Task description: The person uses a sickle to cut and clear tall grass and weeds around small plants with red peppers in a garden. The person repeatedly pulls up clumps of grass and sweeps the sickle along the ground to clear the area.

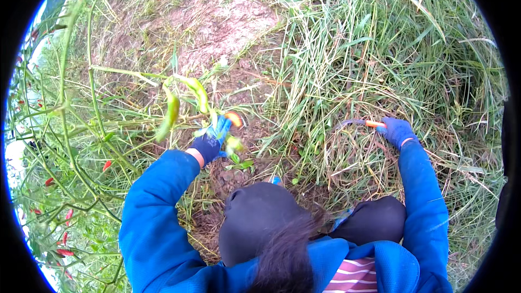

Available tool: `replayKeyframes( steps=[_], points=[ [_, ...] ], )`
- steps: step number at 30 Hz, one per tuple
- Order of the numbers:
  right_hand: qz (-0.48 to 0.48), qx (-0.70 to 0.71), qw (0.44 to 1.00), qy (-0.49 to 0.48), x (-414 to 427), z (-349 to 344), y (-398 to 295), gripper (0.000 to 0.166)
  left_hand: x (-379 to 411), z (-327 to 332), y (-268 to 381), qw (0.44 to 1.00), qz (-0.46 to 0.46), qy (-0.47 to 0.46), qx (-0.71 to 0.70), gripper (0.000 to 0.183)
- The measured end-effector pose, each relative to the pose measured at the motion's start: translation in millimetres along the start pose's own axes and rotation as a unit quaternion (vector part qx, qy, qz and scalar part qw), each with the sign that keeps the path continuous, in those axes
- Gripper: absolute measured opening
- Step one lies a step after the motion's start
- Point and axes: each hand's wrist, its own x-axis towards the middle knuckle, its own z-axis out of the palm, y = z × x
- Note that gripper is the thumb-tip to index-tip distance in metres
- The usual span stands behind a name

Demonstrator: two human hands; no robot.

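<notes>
My left hand, in a blue work glove, is at the chili plant's stems left of the middle. A red-orange chili pepper shows just beyond its fingers; whether the hand grips it or a stem cannot be told. Two green chili peppers hang from a branch just above and left of that hand. My right hand, gloved too, is closed around the orange handle of a sickle. The sickle's thin curved blade points left, with its tip partly lost among the grass stems.
Tall grass fills the right side. Branches of chili plants with red chili peppers spread along the left. Bare brown soil with dry cuttings runs between them. My dark-clad knees are bent just below the hands.
</notes>
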Motion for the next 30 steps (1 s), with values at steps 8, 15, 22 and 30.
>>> replayKeyframes(
  steps=[8,15,22,30],
  points=[
    [0.017,0.012,1.000,-0.002,-7.8,-7.8,-6.2,0.035,-42.7,6.8,6.1,0.896,-0.300,-0.259,-0.199,0.054],
    [-0.005,0.016,0.999,0.040,-12.0,0.3,-3.1,0.034,-94.8,-20.7,50.5,0.787,-0.291,-0.182,-0.512,0.043],
    [-0.013,0.024,0.997,0.068,-10.0,8.4,-2.5,0.034,-76.3,-61.6,38.9,0.699,-0.240,0.127,-0.662,0.025],
    [-0.006,0.037,0.997,0.062,-14.4,13.1,-2.0,0.039,-116.4,-149.4,-100.9,0.770,-0.349,0.321,-0.427,0.032]
  ],
)
